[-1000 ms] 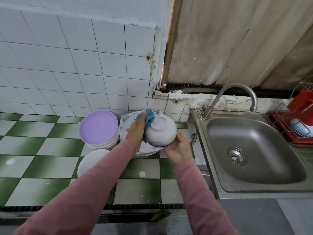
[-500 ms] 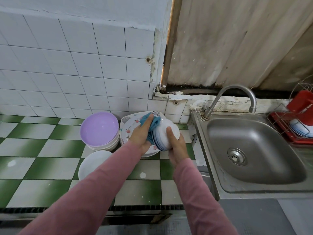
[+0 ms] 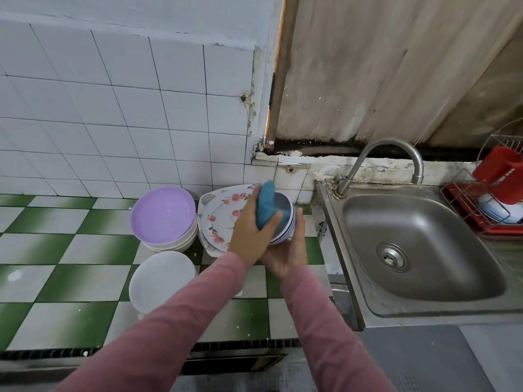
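Two pink knitted sleeves (image 3: 175, 321) reach in from the near edge over a desk (image 3: 70, 250) tiled in a glossy green-and-white check with small white flecks on it. The right grip (image 3: 285, 257), a bare hand, cups a bowl (image 3: 284, 222) from below, palm under its base and thumb curled up its right side. The bowl is smooth, glazed and round, white outside with thin blue bands near the rim and greyish inside. It is held clear of the desk, tipped on its side with the mouth facing left, just left of the sink's near corner. The left grip (image 3: 249, 236) is closed on a blue cloth (image 3: 267, 206), soft and nubbly, folded over the fingers and pressed against the bowl's rim and inner wall.

Just left of the arms lies a plain white round plate (image 3: 161, 278). Behind the hands sits a rounded-square floral plate (image 3: 222, 219), white with red blossoms and grey leaf prints. Left of that plate, a matte lilac bowl (image 3: 162, 213) nests on a stack of white bowls (image 3: 172, 241).

To the right, a brushed steel sink (image 3: 418, 244) with rounded corners has a ringed drain (image 3: 392, 257) at its bottom. A curved metal tap (image 3: 387, 154) arches over it from the back rim. At the far right, a red wire rack (image 3: 464, 202) holds crockery. Square white wall tiles (image 3: 113, 123) rise behind the desk, meeting a streaked, weathered panel (image 3: 382, 80).
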Available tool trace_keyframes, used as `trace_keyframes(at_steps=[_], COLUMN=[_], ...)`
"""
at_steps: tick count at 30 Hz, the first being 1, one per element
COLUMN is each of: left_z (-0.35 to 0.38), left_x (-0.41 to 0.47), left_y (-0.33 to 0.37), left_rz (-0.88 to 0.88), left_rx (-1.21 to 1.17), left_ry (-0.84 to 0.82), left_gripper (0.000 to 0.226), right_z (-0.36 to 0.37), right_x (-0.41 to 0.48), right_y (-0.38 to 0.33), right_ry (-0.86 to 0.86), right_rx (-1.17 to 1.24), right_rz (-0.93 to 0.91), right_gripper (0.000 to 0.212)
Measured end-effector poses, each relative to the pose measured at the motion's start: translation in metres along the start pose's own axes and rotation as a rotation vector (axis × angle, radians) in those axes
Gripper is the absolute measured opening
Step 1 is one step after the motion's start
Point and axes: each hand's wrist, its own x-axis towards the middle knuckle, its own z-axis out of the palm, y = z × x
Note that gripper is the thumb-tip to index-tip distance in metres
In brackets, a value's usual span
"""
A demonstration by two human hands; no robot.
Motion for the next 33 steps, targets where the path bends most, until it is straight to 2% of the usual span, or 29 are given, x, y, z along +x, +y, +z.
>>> trace_keyframes(at_steps=[2, 5, 9, 13, 16, 21, 22, 25, 27, 30, 33], left_z=[0.001, -0.003, -0.009, -0.016, -0.022, -0.026, -0.026, -0.021, -0.014, 0.002, 0.026], left_x=[0.001, 0.006, 0.005, 0.01, 0.01, 0.012, 0.014, 0.02, 0.024, 0.025, 0.019], left_y=[-0.014, -0.014, 0.002, 0.006, 0.011, 0.02, 0.023, 0.03, 0.035, 0.039, 0.039], left_rz=[0.129, 0.122, -0.022, -0.074, 0.003, 0.046, 0.032, -0.023, -0.088, -0.257, -0.396], left_rx=[0.229, 0.465, 0.591, 0.628, 0.647, 0.544, 0.513, 0.424, 0.306, 0.03, -0.253], left_ry=[-0.084, -0.287, -0.547, -0.63, -0.66, -0.769, -0.805, -0.897, -0.928, -0.86, -0.781], left_gripper=[0.07, 0.066, 0.058, 0.051, 0.04, 0.035, 0.036, 0.018, 0.013, 0.013, 0.027], right_z=[0.003, 0.002, -0.002, -0.003, -0.005, -0.011, -0.014, -0.019, -0.024, -0.032, -0.045], right_x=[-0.001, 0.0, 0.003, 0.004, 0.004, -0.007, -0.009, -0.022, -0.031, -0.049, -0.079], right_y=[0.001, -0.001, -0.001, -0.001, 0.0, -0.001, -0.002, -0.004, -0.008, -0.029, -0.058], right_ry=[-0.007, -0.016, 0.037, 0.086, 0.102, 0.096, 0.092, 0.084, 0.094, 0.132, 0.194], right_rx=[-0.017, -0.035, -0.078, -0.061, -0.024, 0.032, 0.037, 0.046, 0.043, 0.029, 0.019], right_rz=[-0.021, -0.058, -0.063, -0.104, -0.135, -0.171, -0.178, -0.196, -0.219, -0.317, -0.421], right_gripper=[0.072, 0.067, 0.077, 0.086, 0.084, 0.077, 0.078, 0.087, 0.092, 0.092, 0.089])
